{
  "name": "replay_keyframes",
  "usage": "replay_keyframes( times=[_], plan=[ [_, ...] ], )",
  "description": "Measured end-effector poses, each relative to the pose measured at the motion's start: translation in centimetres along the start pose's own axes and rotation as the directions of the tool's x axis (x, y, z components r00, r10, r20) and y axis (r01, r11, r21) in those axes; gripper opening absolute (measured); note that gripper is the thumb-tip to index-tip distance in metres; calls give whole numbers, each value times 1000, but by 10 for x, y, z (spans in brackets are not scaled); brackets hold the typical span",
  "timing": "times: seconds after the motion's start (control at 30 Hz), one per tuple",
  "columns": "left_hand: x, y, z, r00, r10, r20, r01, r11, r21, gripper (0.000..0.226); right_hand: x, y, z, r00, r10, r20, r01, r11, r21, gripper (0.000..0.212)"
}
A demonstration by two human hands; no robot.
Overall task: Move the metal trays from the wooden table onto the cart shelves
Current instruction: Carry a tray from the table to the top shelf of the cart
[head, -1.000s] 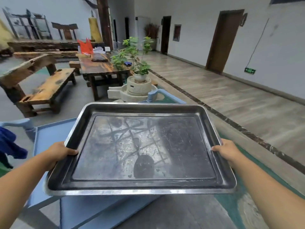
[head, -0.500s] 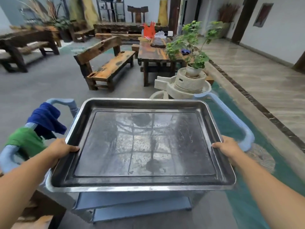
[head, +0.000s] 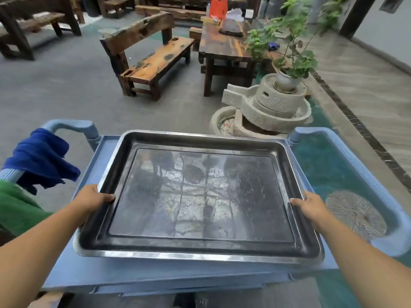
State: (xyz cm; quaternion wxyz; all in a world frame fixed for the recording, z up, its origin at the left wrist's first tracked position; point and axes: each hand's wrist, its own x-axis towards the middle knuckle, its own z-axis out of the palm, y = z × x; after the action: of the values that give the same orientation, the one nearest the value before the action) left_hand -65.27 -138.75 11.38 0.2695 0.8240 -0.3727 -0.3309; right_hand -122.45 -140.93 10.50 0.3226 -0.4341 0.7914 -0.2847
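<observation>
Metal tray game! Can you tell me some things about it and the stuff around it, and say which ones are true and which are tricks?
1. The left hand and the right hand grip the metal tray by its side rims. True.
2. The tray is full of food. False: nothing lies in it.
3. A blue cloth hangs on the handle of the cart. True.
4. The plant stands on the cart. False: its pot stands on the stone mill.

Your tray [head: 200, 196] sits over the cart's top shelf [head: 106, 152]; cloths [head: 37, 158] hang left, stone mill [head: 266, 107] far right, bench [head: 151, 61] beyond.
</observation>
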Motion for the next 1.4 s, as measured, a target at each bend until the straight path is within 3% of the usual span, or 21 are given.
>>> replay_keyframes(
  times=[0.3, 0.43, 0.57, 0.87, 1.0, 1.1, 1.27, 1.33, 1.4],
  plan=[
    [26, -5, 33, 1000, -10, 2, 10, 999, 39, 14, 54, 7, 16, 999, -5, 34, 7, 999, -49, 8],
    [26, -15, 41, 999, -38, -17, 39, 998, 50, 17, 67, 8, 21, 1000, -16, 22, 17, 997, -73, 30],
    [29, -16, 42, 997, -80, -4, 80, 994, 77, 21, 72, 12, 26, 998, -16, 60, 20, 998, -62, 9],
    [27, -22, 50, 998, -14, -55, 23, 986, 166, 19, 77, 24, 36, 999, -44, 32, 50, 978, -202, 8],
    [26, -26, 52, 997, -5, -74, 20, 980, 198, 22, 75, 27, 37, 998, -67, -8, 64, 977, -204, 27],
    [23, -24, 54, 991, 51, -126, -16, 964, 265, 30, 67, 22, 37, 995, -90, -41, 77, 965, -250, 27],
    [-2, -17, 60, 919, 339, -203, -218, 864, 455, 53, 34, 6, 45, 889, -393, -234, 313, 896, -316, 36],
    [-20, -11, 67, 871, 457, -178, -305, 789, 533, 57, 14, -2, 53, 859, -480, -176, 410, 853, -323, 42],
    [-43, -7, 80, 848, 524, -74, -393, 718, 574, 58, -8, -6, 62, 866, -499, -32, 467, 829, -307, 45]
  ],
)
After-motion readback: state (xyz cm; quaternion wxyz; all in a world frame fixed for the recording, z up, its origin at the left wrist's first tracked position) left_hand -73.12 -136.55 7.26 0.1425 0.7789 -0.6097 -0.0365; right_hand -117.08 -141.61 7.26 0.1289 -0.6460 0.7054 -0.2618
